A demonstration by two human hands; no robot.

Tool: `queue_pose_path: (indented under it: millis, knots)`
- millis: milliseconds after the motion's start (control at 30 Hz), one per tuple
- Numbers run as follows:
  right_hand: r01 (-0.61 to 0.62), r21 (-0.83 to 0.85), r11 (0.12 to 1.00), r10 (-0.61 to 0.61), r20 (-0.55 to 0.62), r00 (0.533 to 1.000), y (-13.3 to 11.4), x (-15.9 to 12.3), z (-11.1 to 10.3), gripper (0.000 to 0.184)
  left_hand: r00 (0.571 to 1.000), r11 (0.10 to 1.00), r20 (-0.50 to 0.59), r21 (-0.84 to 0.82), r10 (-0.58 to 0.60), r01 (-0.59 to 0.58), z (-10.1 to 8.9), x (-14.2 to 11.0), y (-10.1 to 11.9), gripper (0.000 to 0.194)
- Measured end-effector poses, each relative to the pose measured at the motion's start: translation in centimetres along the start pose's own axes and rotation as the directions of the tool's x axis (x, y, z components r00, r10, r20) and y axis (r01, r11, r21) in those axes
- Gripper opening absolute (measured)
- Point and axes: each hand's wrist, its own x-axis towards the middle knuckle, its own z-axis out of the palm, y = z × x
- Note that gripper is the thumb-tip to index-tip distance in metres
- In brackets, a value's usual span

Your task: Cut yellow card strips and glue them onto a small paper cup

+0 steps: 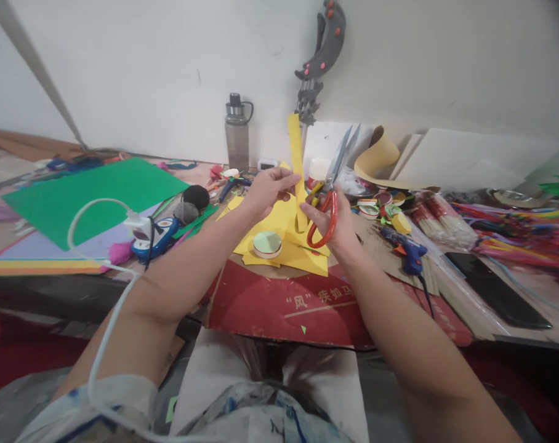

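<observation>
Above a red cardboard sheet printed with pale lettering, the left hand held a long, narrow yellow paper strip nearly upright, its thumb and index finger pinched together on the strip, the other fingers curled. The right hand was closed around the handles of red-handled metal scissors. The blades stood slightly apart, tips up toward the white wall. The right fingertips sat beside the strip's lower part; contact could not be determined. Below, a pale-green-topped round disc rested on overlapping yellow paper sheets. From these sheets to the cardboard's front edge, the red face lay exposed, bearing one green scrap. A blue glue gun bounded the right forearm's side; a white cable ran alongside the left arm.
</observation>
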Motion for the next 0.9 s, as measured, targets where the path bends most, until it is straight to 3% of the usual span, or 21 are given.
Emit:
queue_pose_path:
  millis: [300,600,700,800,900]
  knots:
    - [-0.034,0.05,0.998,0.029,0.091,0.995,-0.3,-0.8,0.7,0.054,0.987,0.973,-0.16,-0.229,-0.021,-0.016,-1.2,1.3,0.4,0.022]
    - [-0.107,0.102,0.989,0.087,0.183,0.979,-1.2,-1.3,1.3,0.057,0.952,0.955,-0.304,-0.269,0.035,-0.121,-3.6,2.7,1.6,0.021]
    - [-0.113,0.095,0.989,0.094,0.18,0.979,-1.2,-1.3,1.3,0.058,0.967,0.966,-0.247,-0.23,0.058,-0.116,-3.3,2.4,1.4,0.026]
    - [-0.095,0.062,0.994,0.086,0.136,0.987,-1.0,-1.1,1.1,0.057,0.997,0.996,-0.07,-0.084,0.027,-0.033,-2.5,1.7,1.2,0.025]
    - [-0.053,0.019,0.998,0.052,0.053,0.997,-0.6,-0.8,0.8,0.056,0.992,0.992,0.111,0.121,-0.055,0.041,-1.9,0.9,1.0,0.022]
